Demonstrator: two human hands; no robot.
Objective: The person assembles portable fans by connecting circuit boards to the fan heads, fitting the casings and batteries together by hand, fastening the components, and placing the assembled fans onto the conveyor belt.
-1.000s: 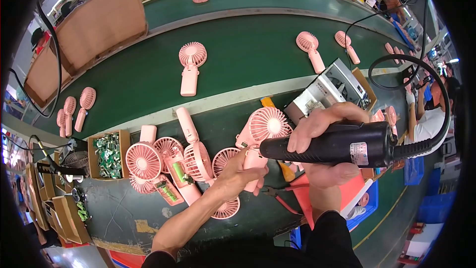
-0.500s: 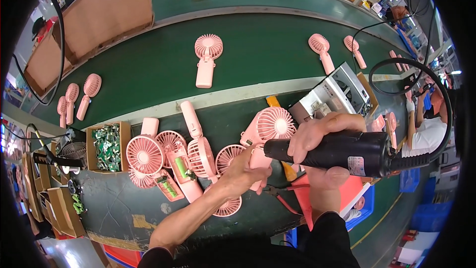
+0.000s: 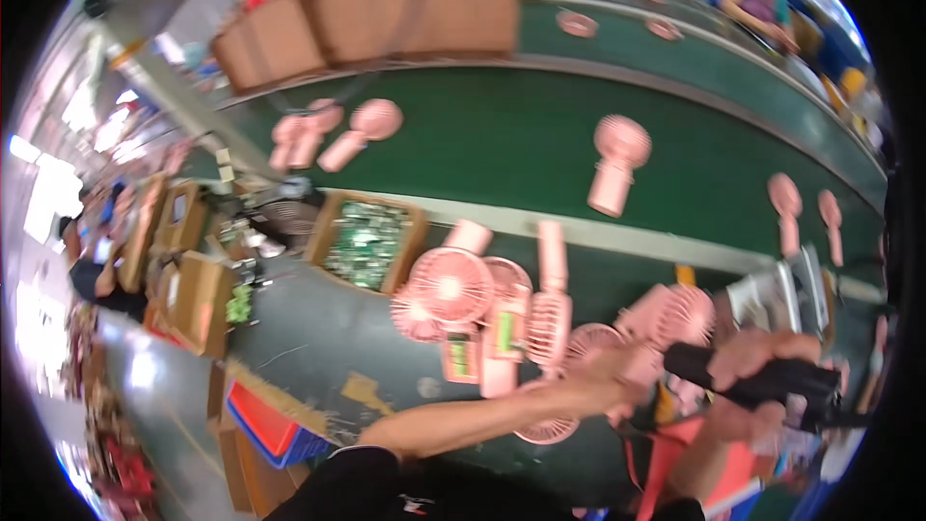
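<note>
My left hand [image 3: 617, 388] is closed round a pink handheld fan's handle [image 3: 644, 363], though motion smears its fingers. My right hand [image 3: 757, 357] grips a black power screwdriver [image 3: 786, 388], its nose pointing left at that handle; whether the tip touches is unclear. Just beyond lies a round pink fan head [image 3: 687, 315]; I cannot tell whether it belongs to the held handle. Left of my hands several pink fans and housings are heaped, among them a round fan [image 3: 449, 286] and an open handle with a green cell [image 3: 505, 336].
A cardboard box of green circuit boards [image 3: 367, 243] stands left of the heap. Behind the bench runs a green conveyor [image 3: 482, 145] carrying pink fans. A grey-white device [image 3: 772, 297] stands at the right, and a red bin [image 3: 675, 453] below my right arm. Co-workers sit across the belt.
The view has swung left, so everything sits farther right in the picture and blurs. Both hands keep their hold on the fan handle and the screwdriver.
</note>
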